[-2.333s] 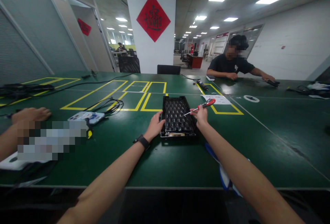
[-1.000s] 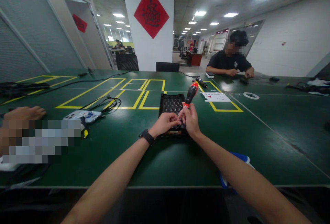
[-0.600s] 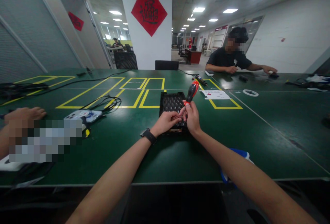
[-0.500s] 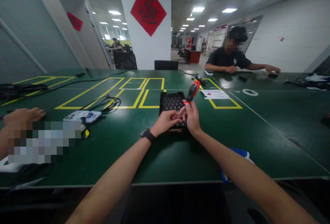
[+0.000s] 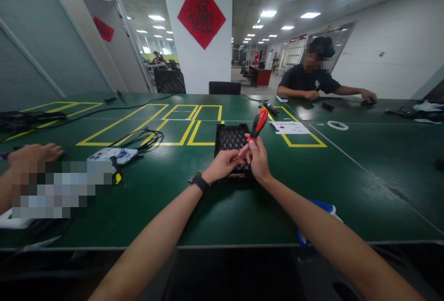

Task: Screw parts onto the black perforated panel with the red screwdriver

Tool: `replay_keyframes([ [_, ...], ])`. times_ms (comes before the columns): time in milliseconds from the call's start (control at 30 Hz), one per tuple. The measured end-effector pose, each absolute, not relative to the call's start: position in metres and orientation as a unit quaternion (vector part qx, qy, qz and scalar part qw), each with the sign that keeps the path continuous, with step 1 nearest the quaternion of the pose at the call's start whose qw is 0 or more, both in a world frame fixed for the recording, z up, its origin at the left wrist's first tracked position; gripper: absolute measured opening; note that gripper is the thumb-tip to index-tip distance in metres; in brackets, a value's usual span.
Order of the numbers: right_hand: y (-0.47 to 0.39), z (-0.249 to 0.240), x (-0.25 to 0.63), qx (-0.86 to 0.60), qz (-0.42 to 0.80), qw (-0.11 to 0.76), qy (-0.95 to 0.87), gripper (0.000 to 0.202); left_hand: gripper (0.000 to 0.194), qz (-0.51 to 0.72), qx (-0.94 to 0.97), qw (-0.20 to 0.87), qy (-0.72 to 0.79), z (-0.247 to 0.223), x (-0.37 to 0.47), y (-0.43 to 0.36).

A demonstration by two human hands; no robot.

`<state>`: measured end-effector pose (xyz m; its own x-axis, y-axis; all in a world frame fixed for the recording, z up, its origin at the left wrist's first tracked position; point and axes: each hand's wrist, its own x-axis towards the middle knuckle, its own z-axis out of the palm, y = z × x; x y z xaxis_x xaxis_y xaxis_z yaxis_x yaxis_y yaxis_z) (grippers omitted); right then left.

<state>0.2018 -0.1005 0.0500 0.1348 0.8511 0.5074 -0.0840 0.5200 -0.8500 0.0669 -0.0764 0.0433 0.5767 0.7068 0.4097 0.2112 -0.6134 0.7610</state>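
Observation:
A red and black screwdriver (image 5: 258, 123) stands tilted, handle up, its shaft between my two hands. My right hand (image 5: 259, 158) is closed on it below the handle. My left hand (image 5: 224, 164), with a dark watch on the wrist, has its fingers pinched together near the shaft; whatever they grip is too small to make out. Both hands are over a black tray (image 5: 231, 135) with a patterned inside, which lies on the green table (image 5: 166, 208). The screwdriver's tip is hidden by my fingers.
A phone (image 5: 113, 155) and cables lie at left, beside another person's hand (image 5: 36, 153). Blue-and-white cloth (image 5: 322, 206) is under my right forearm. Behind the tray are a paper sheet (image 5: 291, 128), a black tool (image 5: 271, 108) and a white ring (image 5: 337, 125). Another person sits across at right.
The view has shifted very slightly. My hands and the screwdriver stay in nearly the same place over the tray.

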Motion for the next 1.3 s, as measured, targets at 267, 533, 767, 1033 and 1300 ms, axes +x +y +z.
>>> replay_keyframes([
  [267, -0.104, 0.0529, 0.2006, -0.346, 0.344, 0.672, -0.557, 0.033, 0.025, 0.372, 0.818, 0.277, 0.34, 0.039, 0.0681, -0.0734],
  [533, -0.0994, 0.0503, 0.2038, -0.326, 0.389, 0.652, -0.563, 0.033, 0.019, 0.347, 0.807, 0.379, 0.292, 0.0415, 0.0664, -0.0752],
  [767, -0.1013, 0.0534, 0.2024, -0.34, 0.377, 0.65, -0.566, 0.034, 0.016, 0.353, 0.809, 0.385, 0.268, 0.0441, 0.0656, -0.0769],
  [1033, -0.1033, 0.0549, 0.2021, -0.335, 0.363, 0.651, -0.576, 0.032, 0.024, 0.376, 0.787, 0.374, 0.314, 0.0432, 0.0672, -0.0759],
  [1300, -0.1007, 0.0521, 0.2042, -0.317, 0.397, 0.646, -0.57, 0.035, 0.02, 0.352, 0.809, 0.375, 0.283, 0.0448, 0.0654, -0.0755],
])
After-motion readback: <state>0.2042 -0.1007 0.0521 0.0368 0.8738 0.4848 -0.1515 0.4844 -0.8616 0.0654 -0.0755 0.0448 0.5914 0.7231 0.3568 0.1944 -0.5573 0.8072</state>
